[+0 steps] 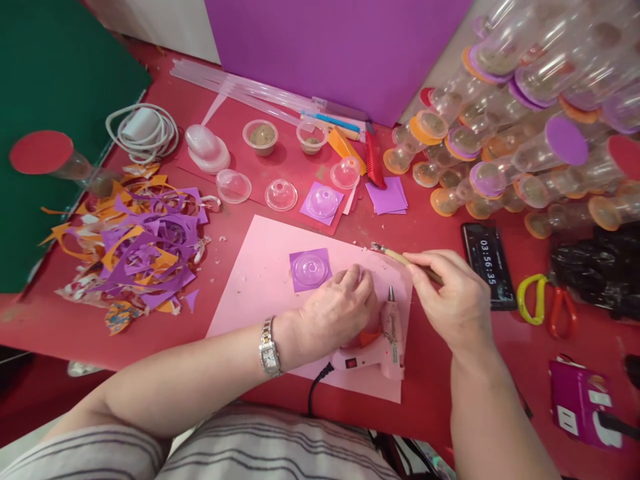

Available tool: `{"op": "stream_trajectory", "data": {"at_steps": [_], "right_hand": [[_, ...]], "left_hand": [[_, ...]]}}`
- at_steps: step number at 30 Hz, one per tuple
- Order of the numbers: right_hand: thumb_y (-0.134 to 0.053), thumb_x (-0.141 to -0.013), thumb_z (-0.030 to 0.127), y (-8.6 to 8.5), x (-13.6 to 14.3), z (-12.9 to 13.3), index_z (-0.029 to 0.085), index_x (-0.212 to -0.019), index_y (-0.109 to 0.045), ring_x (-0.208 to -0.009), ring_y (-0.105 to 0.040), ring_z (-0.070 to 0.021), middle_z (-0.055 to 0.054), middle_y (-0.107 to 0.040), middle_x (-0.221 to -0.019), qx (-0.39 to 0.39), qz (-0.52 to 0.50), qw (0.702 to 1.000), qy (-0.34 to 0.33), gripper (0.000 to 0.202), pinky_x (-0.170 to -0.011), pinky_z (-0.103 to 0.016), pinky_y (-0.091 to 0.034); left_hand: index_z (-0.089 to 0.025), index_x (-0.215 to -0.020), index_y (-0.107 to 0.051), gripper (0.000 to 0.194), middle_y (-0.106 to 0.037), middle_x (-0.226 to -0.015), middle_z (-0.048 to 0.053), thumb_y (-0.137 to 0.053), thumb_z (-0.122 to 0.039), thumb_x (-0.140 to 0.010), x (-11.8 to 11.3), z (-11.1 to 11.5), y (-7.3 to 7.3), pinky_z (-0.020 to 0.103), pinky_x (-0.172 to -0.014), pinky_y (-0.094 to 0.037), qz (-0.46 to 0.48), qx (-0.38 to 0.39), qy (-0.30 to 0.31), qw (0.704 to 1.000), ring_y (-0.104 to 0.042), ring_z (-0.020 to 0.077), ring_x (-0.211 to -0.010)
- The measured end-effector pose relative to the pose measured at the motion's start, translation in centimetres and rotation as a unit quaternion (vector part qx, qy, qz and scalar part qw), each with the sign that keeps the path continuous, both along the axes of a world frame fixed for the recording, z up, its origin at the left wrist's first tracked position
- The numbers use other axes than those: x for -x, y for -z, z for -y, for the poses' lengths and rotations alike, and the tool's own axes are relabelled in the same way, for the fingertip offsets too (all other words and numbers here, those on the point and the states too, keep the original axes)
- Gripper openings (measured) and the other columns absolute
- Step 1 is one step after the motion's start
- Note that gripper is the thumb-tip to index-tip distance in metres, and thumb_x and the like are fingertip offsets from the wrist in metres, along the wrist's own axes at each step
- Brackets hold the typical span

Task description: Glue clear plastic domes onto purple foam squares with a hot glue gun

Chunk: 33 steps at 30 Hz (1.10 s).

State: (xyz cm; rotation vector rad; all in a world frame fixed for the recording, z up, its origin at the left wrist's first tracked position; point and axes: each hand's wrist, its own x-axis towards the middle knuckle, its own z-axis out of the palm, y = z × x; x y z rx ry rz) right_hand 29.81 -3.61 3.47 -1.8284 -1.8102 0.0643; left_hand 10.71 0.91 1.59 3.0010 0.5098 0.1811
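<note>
While the right hand (pixel 453 303) clamps a slim tan-handled tool (pixel 397 256) between its fingers, the left hand (pixel 340 307) curls its fingers together beside a pink plastic glue gun (pixel 393 340). A black phone (pixel 487 267) reads 03:56:35.

On the tabletop (pixel 430 413), the scraps (pixel 155 247) lie left of the sheet (pixel 255 280), the phone (pixel 487 267) right — behind it, it seems, the piled tubes (pixel 565 141).

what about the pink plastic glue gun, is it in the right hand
No, the right hand holds a thin tan-handled tool, while the glue gun rests on the light pink paper sheet.
</note>
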Motion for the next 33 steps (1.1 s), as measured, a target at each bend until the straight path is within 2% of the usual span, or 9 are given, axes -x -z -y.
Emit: {"op": "stream_trajectory", "data": {"at_steps": [5,14,20,26,30,33], "right_hand": [[-0.054,-0.095,0.025,-0.3,0.0,0.8,0.024,-0.091,-0.069,-0.077,-0.067,-0.0189,-0.004,-0.069,-0.084,0.043,0.018,0.999,-0.017,0.016,-0.072,-0.032,-0.055],[-0.055,-0.094,0.023,0.7,-0.1,1.0,0.022,-0.091,-0.069,-0.078,-0.067,-0.0194,-0.004,-0.069,-0.085,0.05,0.006,0.999,0.004,0.014,-0.071,-0.032,-0.052],[-0.053,-0.094,0.021,1.1,0.2,1.2,0.02,-0.093,-0.07,-0.085,-0.066,-0.0232,-0.007,-0.068,-0.09,0.042,0.045,0.998,0.003,0.016,-0.082,-0.038,-0.052],[-0.056,-0.092,0.019,1.2,-0.2,0.6,0.021,-0.091,-0.068,-0.078,-0.066,-0.0192,-0.005,-0.068,-0.085,0.039,-0.016,0.999,-0.013,0.013,-0.073,-0.033,-0.054],[-0.058,-0.091,0.021,0.9,-0.8,0.3,0.022,-0.092,-0.068,-0.078,-0.067,-0.0178,-0.004,-0.069,-0.087,0.016,-0.062,0.998,0.016,0.01,-0.071,-0.031,-0.055],[-0.058,-0.09,0.021,0.8,-0.7,0.1,0.021,-0.092,-0.068,-0.078,-0.068,-0.0179,-0.004,-0.07,-0.087,0.01,-0.06,0.998,0.023,0.01,-0.071,-0.031,-0.056]], "left_hand": [[-0.008,-0.102,-0.064,0.021,-0.065,-0.112,0.017,-0.046,-0.011,-0.092,0.0,-0.1,-0.3,0.033,-0.081,-0.055,-0.004,-0.003,0.003,1.0,-0.061,0.0247,-0.103],[-0.007,-0.102,-0.065,0.021,-0.065,-0.112,0.018,-0.049,-0.012,-0.09,-0.1,-0.1,-0.4,0.035,-0.083,-0.055,-0.02,-0.003,0.005,1.0,-0.061,0.0268,-0.106],[-0.006,-0.103,-0.065,0.022,-0.065,-0.112,0.018,-0.047,-0.009,-0.09,-0.1,-0.2,-0.9,0.035,-0.082,-0.056,-0.027,-0.011,0.009,1.0,-0.062,0.0262,-0.103],[-0.006,-0.101,-0.065,0.021,-0.065,-0.111,0.019,-0.049,-0.011,-0.089,0.0,-0.2,-0.3,0.037,-0.083,-0.055,-0.002,-0.008,0.007,1.0,-0.061,0.0282,-0.106],[-0.006,-0.1,-0.066,0.021,-0.063,-0.115,0.02,-0.049,-0.011,-0.09,0.1,-0.1,0.1,0.036,-0.083,-0.055,0.004,-0.012,0.006,1.0,-0.061,0.0282,-0.108],[-0.005,-0.101,-0.066,0.022,-0.063,-0.116,0.02,-0.049,-0.011,-0.09,0.1,0.0,0.1,0.037,-0.086,-0.055,0.012,-0.02,0.004,1.0,-0.06,0.0299,-0.11]]}}
